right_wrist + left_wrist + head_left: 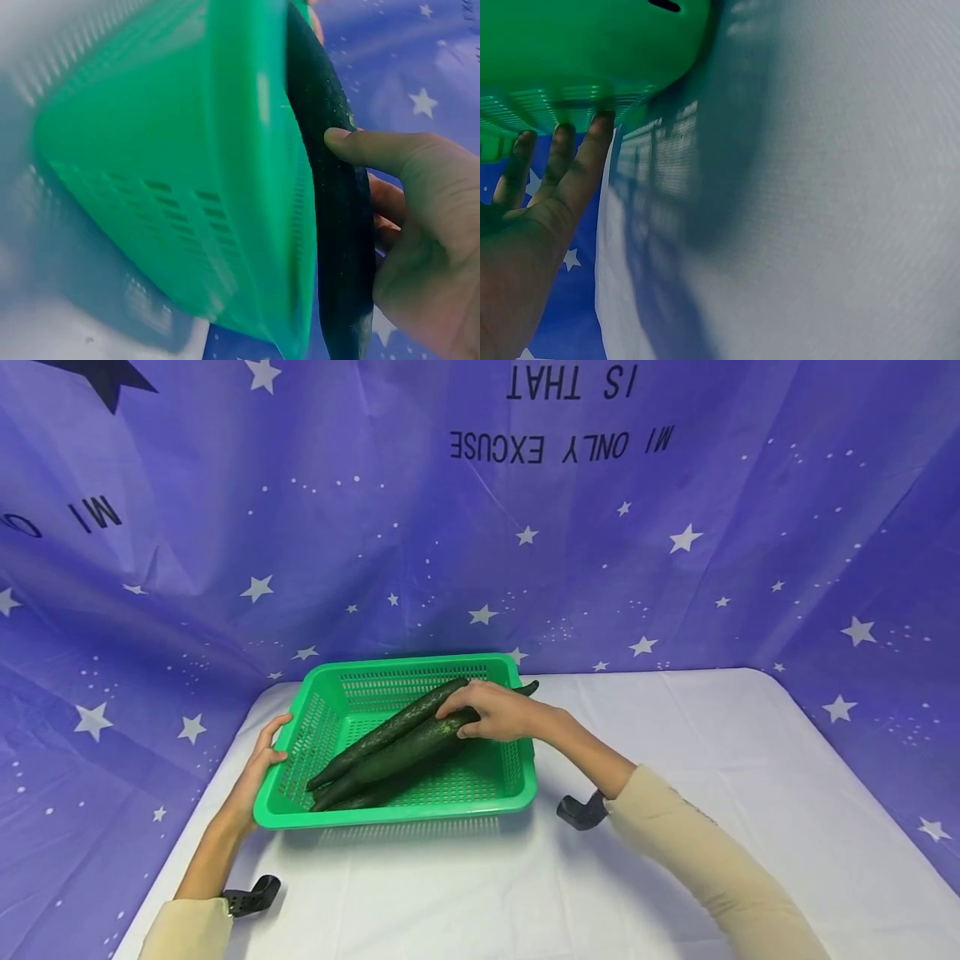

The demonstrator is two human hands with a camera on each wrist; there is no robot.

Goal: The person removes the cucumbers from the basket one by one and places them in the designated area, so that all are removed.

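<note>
My right hand point(495, 710) grips a long dark green cucumber point(405, 760) near its right end, over the basket. The thumb lies along one side and the other fingers reach round behind, as the right wrist view shows of the cucumber point(341, 225). Its thin tip passes above the basket's right rim. Another cucumber point(397, 727) lies alongside, and a third dark one shows partly beneath. At the left side of the green plastic basket point(397, 815), my left hand point(251, 777) touches the rim. In the left wrist view its straight, spread fingers point(581, 165) press the slotted outer wall.
A white cloth-covered table point(660, 860) lies under the basket. Behind it hangs a purple curtain point(585, 585) with white stars and lettering. Black wrist devices sit below the left forearm point(255, 896) and the right forearm point(626, 772).
</note>
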